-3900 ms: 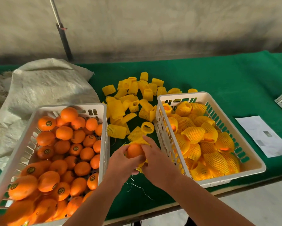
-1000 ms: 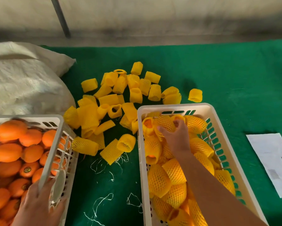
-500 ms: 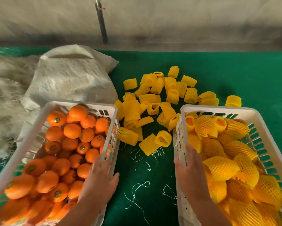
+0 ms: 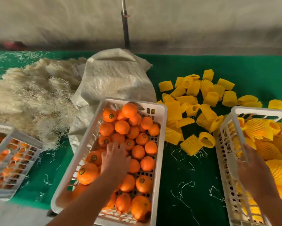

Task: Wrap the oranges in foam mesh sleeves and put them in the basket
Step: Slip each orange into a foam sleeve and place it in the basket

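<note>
My left hand (image 4: 115, 158) rests flat, fingers spread, on the oranges (image 4: 137, 151); my right hand (image 4: 252, 168) grips the basket (image 4: 225, 128) rim.

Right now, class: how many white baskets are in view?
3. One at far left, cut off by the frame; one in the middle holding bare oranges; one at right holding sleeved oranges.

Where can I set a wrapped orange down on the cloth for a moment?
Free: the green cloth between the basket of bare oranges and the basket of wrapped ones, with only loose threads on it. Crowded: the sleeve pile behind that strip, and the sack and fibre heap to the left.
</note>
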`<state>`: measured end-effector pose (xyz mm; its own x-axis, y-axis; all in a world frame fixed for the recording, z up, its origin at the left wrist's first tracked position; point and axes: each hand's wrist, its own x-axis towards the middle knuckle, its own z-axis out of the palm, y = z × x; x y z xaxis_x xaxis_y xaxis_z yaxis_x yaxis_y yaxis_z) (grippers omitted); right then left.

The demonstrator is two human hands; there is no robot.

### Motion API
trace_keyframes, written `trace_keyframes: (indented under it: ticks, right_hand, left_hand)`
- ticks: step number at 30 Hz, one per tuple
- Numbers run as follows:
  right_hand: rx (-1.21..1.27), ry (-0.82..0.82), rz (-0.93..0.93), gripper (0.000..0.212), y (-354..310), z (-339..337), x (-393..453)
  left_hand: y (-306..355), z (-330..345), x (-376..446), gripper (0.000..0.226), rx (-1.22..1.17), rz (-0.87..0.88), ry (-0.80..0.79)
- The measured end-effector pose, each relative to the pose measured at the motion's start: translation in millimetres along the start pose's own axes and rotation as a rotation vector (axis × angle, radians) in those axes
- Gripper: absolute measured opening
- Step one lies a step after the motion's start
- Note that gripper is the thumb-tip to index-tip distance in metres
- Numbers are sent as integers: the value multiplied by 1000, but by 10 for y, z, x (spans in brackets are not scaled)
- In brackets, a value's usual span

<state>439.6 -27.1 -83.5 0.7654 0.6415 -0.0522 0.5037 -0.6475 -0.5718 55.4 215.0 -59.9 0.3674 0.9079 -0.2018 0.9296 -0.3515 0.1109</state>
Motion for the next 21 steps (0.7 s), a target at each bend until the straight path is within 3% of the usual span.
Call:
trace_keyframes:
  ticks: [3, 6, 13, 18, 21]
  right_hand:
    - [5, 31, 47, 53, -15, 8, 4]
    - [-33, 24, 38, 55, -40, 7, 4]
    - [-53, 52, 5, 55, -133, -30, -116]
    - [-52, 43, -3, 53, -208, -74, -140]
    - [-58, 42, 0, 54, -191, -81, -131]
  left_hand:
    - [-315, 58, 24, 54, 176, -13, -170]
    - [-414, 134, 9, 56, 266, 54, -158]
    - [-238, 63, -56, 67, 515, 20, -215]
    - [-341, 17, -181, 78, 565, 89, -269]
    - [-424, -23, -202, 69, 445, 117, -231]
